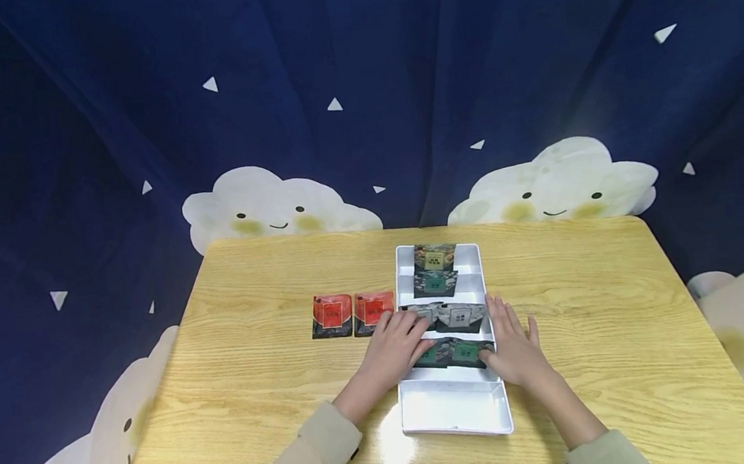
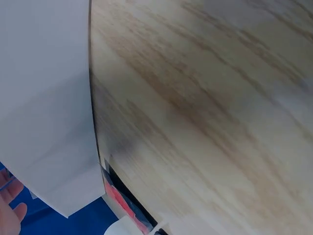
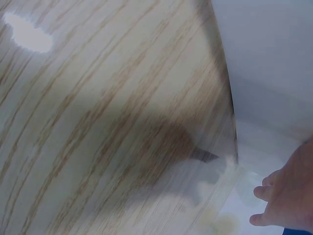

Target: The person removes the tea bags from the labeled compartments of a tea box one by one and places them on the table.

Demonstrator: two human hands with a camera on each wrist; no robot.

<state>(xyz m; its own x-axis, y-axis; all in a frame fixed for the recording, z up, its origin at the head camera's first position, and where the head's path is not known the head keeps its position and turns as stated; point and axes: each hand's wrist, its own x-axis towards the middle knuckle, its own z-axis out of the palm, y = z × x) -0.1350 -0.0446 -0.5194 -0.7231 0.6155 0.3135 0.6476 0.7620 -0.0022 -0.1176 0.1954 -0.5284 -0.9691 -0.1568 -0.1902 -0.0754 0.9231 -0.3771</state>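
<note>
A long white divided tray lies on the table, its side wall large in both wrist views. At its left rim, my left hand reaches in, with fingertips over a grey packet and the thumb beside a green packet. Along the right side lies my right hand, fingers straight by the outer wall, thumb over the rim at another green packet. A second grey packet sits between the hands. Farther back lie a yellow-labelled packet and a teal-labelled one.
Left of the tray, two red-and-black packets lie side by side on the wooden table; the nearer one to the tray is partly behind my left hand. A dark blue curtain with clouds hangs behind the table.
</note>
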